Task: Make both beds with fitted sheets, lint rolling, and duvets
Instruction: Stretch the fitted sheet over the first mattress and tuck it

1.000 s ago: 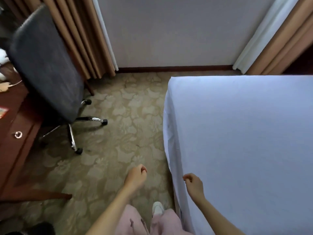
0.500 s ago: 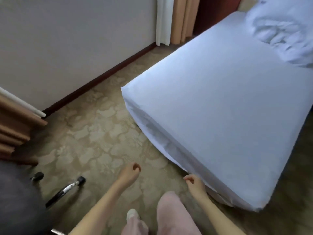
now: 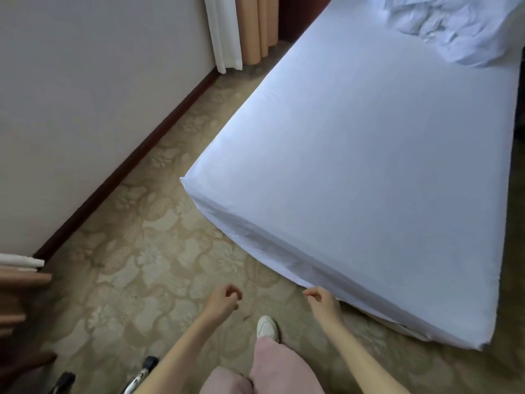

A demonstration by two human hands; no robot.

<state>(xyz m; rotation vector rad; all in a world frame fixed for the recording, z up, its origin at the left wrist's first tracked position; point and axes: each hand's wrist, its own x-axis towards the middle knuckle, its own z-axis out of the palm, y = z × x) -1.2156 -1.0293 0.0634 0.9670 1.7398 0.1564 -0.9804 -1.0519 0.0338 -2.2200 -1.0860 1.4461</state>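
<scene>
We see a bed (image 3: 369,172) that fills the right side of the picture. It is shaped like a long box with soft corners. A smooth white fitted sheet (image 3: 272,245) is pulled flat over it, with a few folds along the low side near the corner. A puffy white duvet (image 3: 454,27) lies in a crumpled heap on the bed in the upper right corner. The floor is a carpet (image 3: 147,265) in tan and green with a leafy pattern. A plain pale wall (image 3: 85,95) with a dark strip at its foot is in the upper left. White and orange curtains (image 3: 244,29) hang at the top. Both hands are low in the middle. The left hand (image 3: 223,301) is over the carpet, apart from the bed, its fingers loosely curled and holding nothing. The right hand (image 3: 324,302) is just beside the bottom edge of the sheet, its fingers also loosely curled and holding nothing. A white shoe (image 3: 267,328) and pink trousers (image 3: 284,368) show between the arms.
</scene>
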